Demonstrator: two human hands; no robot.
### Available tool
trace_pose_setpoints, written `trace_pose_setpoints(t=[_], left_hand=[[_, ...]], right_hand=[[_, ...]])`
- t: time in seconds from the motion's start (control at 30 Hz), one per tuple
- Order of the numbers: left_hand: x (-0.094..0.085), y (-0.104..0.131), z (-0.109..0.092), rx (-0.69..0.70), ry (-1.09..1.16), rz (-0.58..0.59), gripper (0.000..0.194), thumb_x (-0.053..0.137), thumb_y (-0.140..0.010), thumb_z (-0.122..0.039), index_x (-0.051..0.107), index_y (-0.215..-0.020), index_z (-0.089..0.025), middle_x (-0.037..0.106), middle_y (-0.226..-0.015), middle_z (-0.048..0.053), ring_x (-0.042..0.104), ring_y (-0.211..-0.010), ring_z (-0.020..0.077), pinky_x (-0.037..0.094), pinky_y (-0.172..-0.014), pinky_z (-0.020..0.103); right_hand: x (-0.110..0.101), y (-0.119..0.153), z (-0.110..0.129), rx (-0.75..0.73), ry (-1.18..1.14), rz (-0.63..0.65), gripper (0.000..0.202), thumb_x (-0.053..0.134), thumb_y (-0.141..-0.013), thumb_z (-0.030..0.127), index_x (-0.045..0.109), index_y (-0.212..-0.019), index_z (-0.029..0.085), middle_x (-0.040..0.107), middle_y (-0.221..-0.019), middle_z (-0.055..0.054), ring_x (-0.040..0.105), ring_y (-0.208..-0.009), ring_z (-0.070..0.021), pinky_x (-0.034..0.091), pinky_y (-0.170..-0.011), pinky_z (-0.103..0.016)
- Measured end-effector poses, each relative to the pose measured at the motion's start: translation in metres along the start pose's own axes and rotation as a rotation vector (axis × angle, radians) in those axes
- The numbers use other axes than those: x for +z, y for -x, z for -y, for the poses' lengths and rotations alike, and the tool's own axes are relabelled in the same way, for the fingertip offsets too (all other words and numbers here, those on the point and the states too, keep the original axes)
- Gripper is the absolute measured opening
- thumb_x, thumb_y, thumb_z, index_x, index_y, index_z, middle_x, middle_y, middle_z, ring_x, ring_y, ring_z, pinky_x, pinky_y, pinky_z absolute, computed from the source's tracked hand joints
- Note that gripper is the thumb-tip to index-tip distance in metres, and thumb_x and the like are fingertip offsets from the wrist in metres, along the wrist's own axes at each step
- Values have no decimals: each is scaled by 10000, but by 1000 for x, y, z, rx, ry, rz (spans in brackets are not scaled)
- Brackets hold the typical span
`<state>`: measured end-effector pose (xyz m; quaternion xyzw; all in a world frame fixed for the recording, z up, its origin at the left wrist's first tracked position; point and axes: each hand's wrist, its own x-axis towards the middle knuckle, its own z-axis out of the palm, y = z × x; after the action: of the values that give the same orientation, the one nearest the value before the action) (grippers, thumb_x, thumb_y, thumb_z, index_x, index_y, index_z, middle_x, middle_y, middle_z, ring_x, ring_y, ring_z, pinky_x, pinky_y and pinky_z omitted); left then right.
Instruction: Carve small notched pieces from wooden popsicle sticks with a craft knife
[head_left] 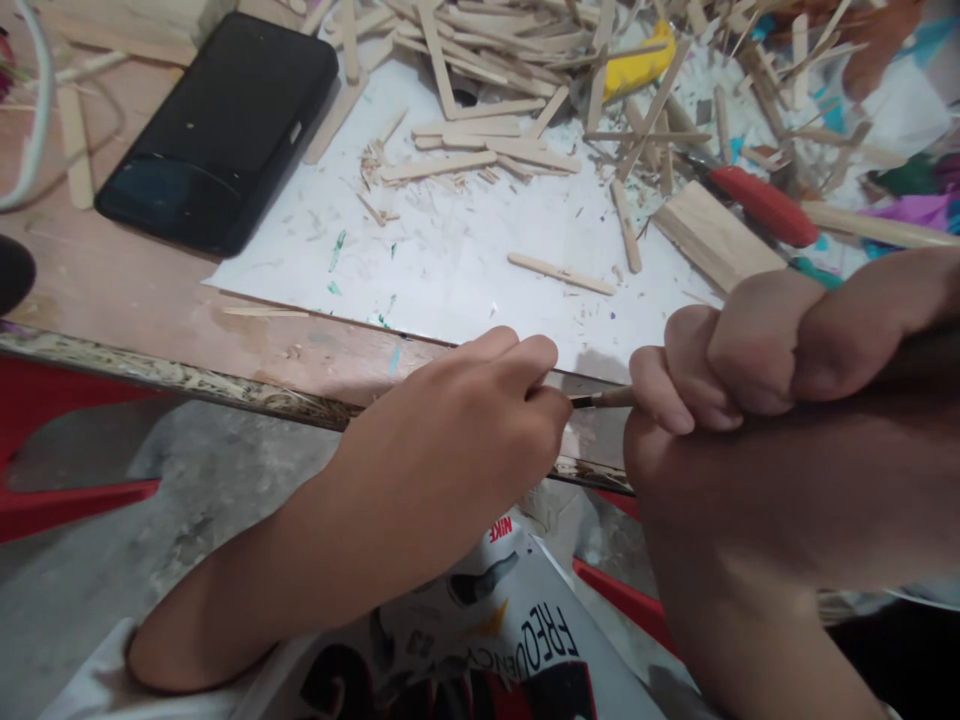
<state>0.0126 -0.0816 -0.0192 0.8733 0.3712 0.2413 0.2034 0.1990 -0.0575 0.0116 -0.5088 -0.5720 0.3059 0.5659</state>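
"Slim-shafted tool [613, 398], just off the near edge of the white paper [450, 265], with a hand at either end. How would it handle?"

"Light and fairly stiff, I'd judge. What shows is a thin, tan-brown length with a dark end section pointing left. What kind of tool it is, I can't tell; the hands cover the rest."

"Slippery?"

"Probably not much, though a shaft that narrow could roll in the fingers. I doubt the thicker part is fragile; the dark end may be the weak spot, or sharp, so the shaft is the safer hold."

"And the hands?"

"The right hand [739, 375], near the paper's right corner, is a full fist wrapped around the shaft, little finger towards the dark end. The left hand [472, 410], overlapping the paper's near edge in this view, is curled palm down, thumb and forefinger drawn together over the dark end. Its fingertips are hidden, so I can't tell how tight that pinch is."

"Anything close by?"

"On the paper, just beyond the tool, lies a single craft stick [561, 273]. Towards the paper's right side is a wooden block [716, 235], and along its left edge a black smartphone [225, 130]."
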Motion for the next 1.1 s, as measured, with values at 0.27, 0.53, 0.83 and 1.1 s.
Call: trace_pose_setpoints(t=[0.27,0.53,0.83,1.1], left_hand=[[-2,-1,0,6,12,8,277,517,-1005,26,713,-899,-139,642,-976,73,554,-897,216,506,-846,349],[0,-1,0,26,-28,-3,322,494,-1006,38,719,-885,-158,665,-951,66,568,-901,213,516,-856,338],[1,-3,0,21,-47,1,276,549,-959,52,747,-928,-137,686,-985,88,593,-898,233,516,-803,370],[2,-1,0,39,-58,-5,267,585,-912,68,743,-914,-147,685,-962,72,586,-903,224,515,-817,350]], right_hand=[[6,6,0,109,-221,-81,636,768,-959,515,265,-664,261,254,-593,36,368,-453,-118,278,-332,-314],[0,8,2,112,-245,-55,581,699,-1014,451,288,-657,248,227,-581,26,347,-459,-122,251,-351,-333],[0,5,1,162,-310,21,593,790,-986,503,376,-673,217,256,-556,37,333,-452,-86,257,-381,-298],[1,4,3,210,-377,-33,610,446,-1159,490,415,-620,206,311,-521,33,346,-420,-71,231,-372,-274]])
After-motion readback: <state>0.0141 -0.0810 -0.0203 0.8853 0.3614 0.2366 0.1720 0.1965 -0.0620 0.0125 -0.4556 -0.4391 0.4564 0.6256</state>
